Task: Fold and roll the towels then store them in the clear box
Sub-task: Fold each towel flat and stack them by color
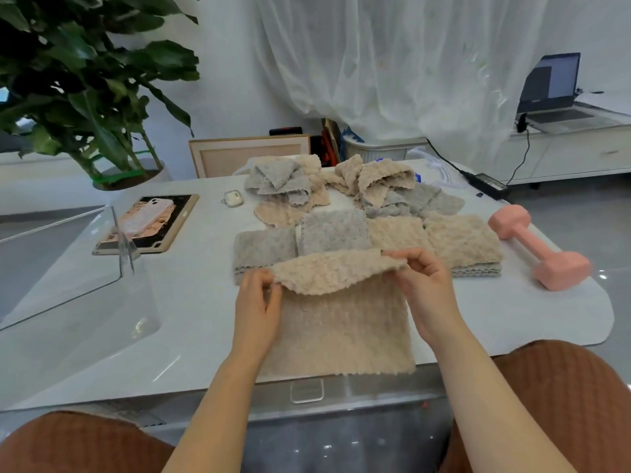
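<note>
Left hand (257, 303): my fingers pinch the far left corner of the beige towel (341, 322), lifted just off the surface (191, 302).
Right hand (421, 285): pinching the far right corner of the same towel, thumb on top, at the same height as my left.
Towel between my hands: its far edge is curled over toward me; the near part lies flat, reaching the surface's near edge.
Folded towels: four in a row just beyond my hands, two grey (264, 249) on the left, two beige (461, 244) on the right.
Unfolded towels: a loose heap (345, 186) of grey and beige behind the row; I cannot count them.
Clear box (65, 261): one, well to the left of my left hand.
Dumbbell (539, 247): one, pink, right of the folded row.
</note>
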Demonstrator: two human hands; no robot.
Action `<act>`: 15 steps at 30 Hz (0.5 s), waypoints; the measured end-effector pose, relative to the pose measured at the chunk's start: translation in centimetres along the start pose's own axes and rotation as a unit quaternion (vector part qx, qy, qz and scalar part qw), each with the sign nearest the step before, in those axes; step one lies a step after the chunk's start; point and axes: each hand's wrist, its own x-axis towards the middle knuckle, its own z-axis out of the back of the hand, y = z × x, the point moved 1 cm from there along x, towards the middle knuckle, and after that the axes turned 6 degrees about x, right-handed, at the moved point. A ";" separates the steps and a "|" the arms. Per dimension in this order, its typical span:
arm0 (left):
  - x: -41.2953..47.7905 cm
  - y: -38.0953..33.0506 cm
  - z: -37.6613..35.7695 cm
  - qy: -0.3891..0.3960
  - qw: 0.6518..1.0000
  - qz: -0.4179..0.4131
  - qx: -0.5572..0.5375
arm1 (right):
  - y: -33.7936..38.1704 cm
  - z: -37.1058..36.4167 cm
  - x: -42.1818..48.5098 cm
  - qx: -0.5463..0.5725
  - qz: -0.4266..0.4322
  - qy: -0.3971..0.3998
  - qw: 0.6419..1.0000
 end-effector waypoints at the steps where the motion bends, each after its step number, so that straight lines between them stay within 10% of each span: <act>1: 0.1 0.8 -0.4 0.025 1.000 0.004 0.006 | -0.6 0.2 0.3 0.016 -0.026 -0.004 1.000; 9: -0.9 4.1 0.2 0.090 0.983 0.157 -0.033 | -3.9 1.7 0.8 -0.120 -0.177 -0.051 0.976; 15: -0.4 4.5 -0.9 0.056 0.876 0.425 -0.219 | -5.8 1.6 0.6 -0.313 -0.219 -0.024 0.924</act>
